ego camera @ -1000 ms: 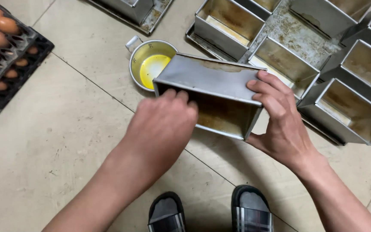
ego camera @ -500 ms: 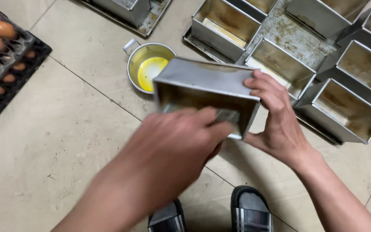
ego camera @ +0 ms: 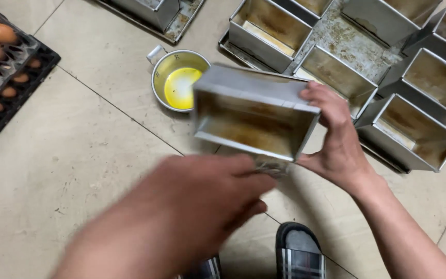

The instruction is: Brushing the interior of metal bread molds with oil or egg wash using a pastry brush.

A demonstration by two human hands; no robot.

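Note:
My right hand [ego camera: 336, 139] grips the right end of a rectangular metal loaf tin [ego camera: 254, 124], held above the floor and tipped so its browned inside faces me. My left hand [ego camera: 197, 206] is blurred and low in the view, just below the tin's near edge. Its fingers are curled around a small greyish thing [ego camera: 272, 165] that pokes out at the fingertips; its kind is too blurred to tell. Behind the tin on the floor stands a small metal pan [ego camera: 166, 70] with yellow liquid in it.
Several more empty loaf tins [ego camera: 419, 129] stand on a worn baking tray [ego camera: 347, 44] at the upper right. A black tray of brown eggs [ego camera: 6, 77] lies at the far left. My sandalled foot [ego camera: 300, 253] is on the tiled floor below the tin.
My left hand came out of the tin and moved down towards me. The right hand turned the tin so that its opening faces me more.

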